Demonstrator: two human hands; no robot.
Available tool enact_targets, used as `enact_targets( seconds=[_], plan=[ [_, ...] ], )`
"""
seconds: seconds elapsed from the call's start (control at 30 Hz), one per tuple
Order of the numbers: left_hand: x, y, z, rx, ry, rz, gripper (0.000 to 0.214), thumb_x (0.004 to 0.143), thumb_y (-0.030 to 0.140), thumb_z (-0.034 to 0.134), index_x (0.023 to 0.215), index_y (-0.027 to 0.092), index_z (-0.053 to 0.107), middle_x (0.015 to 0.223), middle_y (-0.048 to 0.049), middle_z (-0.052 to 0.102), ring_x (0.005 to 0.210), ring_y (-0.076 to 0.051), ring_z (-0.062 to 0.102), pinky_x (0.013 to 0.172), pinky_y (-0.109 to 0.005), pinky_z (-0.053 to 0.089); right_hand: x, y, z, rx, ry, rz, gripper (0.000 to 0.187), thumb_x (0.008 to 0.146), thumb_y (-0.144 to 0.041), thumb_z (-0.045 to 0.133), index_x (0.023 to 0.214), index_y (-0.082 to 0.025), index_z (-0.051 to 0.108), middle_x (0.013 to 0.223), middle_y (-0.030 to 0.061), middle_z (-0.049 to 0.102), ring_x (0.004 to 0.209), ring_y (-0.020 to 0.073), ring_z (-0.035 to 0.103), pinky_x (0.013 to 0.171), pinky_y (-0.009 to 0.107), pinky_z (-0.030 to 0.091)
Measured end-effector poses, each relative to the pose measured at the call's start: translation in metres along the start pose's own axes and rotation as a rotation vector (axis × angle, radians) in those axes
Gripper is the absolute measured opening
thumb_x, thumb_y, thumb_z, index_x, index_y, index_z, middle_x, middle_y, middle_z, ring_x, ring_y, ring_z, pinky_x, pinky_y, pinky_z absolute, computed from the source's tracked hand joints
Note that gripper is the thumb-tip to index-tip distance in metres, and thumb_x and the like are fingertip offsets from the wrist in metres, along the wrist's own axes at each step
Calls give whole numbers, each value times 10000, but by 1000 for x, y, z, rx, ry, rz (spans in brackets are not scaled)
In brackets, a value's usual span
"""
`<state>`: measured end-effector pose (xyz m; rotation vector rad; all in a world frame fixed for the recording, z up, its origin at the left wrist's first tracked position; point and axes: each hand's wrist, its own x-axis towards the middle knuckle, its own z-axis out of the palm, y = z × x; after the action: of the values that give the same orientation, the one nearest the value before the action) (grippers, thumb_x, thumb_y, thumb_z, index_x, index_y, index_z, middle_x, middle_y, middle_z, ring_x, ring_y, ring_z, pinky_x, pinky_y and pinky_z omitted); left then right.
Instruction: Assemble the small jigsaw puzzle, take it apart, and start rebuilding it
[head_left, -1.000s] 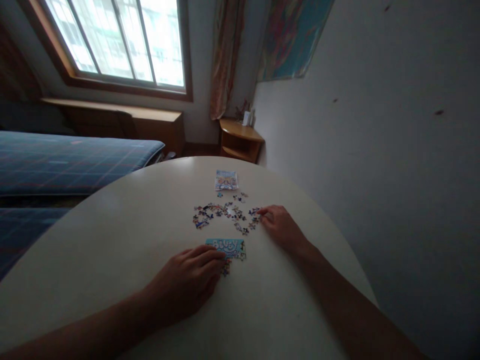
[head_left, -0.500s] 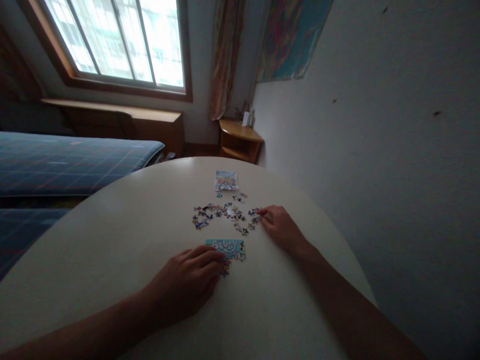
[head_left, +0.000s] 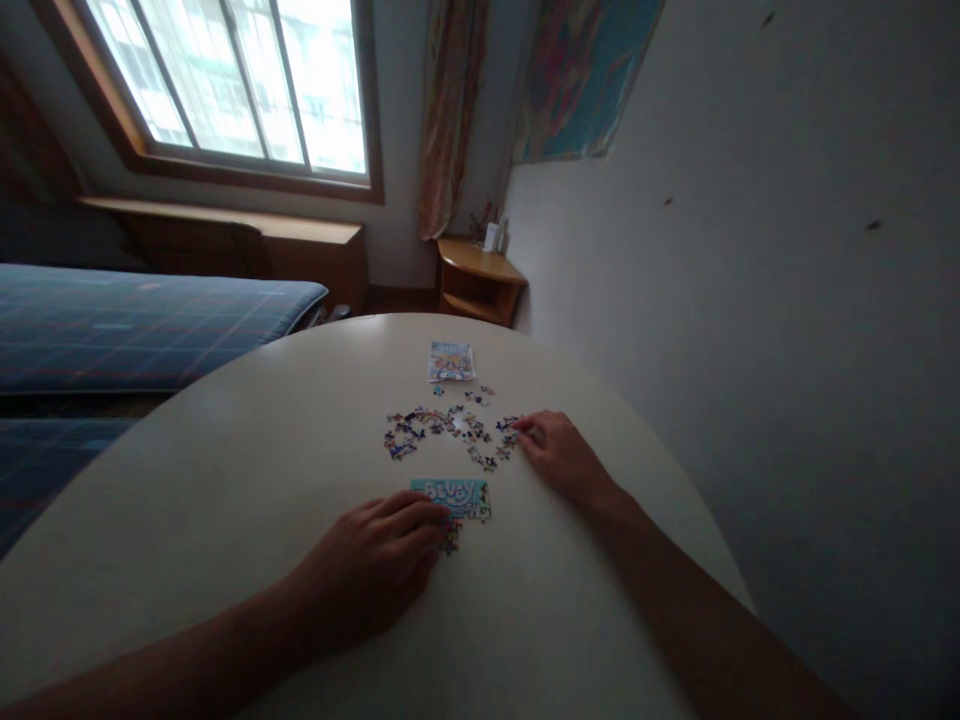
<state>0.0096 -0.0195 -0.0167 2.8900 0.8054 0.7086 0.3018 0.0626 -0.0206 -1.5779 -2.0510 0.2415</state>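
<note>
A partly joined jigsaw puzzle with a light blue top strip and white lettering lies near the middle of the table. My left hand rests over its left side, fingers laid flat and covering part of it. Beyond it, loose jigsaw pieces spread in a rough arc. At the right end of that arc my right hand has its thumb and index finger drawn together against the pieces. Whatever is between those fingertips is too small to make out. Past the pieces lies a small printed packet.
The round white table fills the foreground. A mattress with a blue plaid cover stands to the left. Behind the table are a wooden corner stand and a window. A wall runs along the right.
Both hands stay in nearly the same places. The puzzle, loose pieces and packet show no visible movement beyond a slight shift of the view.
</note>
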Motion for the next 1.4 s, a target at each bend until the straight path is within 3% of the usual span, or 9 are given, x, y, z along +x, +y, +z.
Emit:
enact_targets(
  seconds=[1.4],
  plan=[
    [2, 2, -2, 3, -26, -38, 233, 914, 128, 466, 1055, 190, 641, 1105, -66, 698, 1009, -213, 658, 836, -393, 603, -1, -5, -2, -3, -23, -16, 153, 845, -161, 611, 947, -191, 721, 1012, 79, 720, 1012, 236, 597, 957, 410, 444]
  ],
)
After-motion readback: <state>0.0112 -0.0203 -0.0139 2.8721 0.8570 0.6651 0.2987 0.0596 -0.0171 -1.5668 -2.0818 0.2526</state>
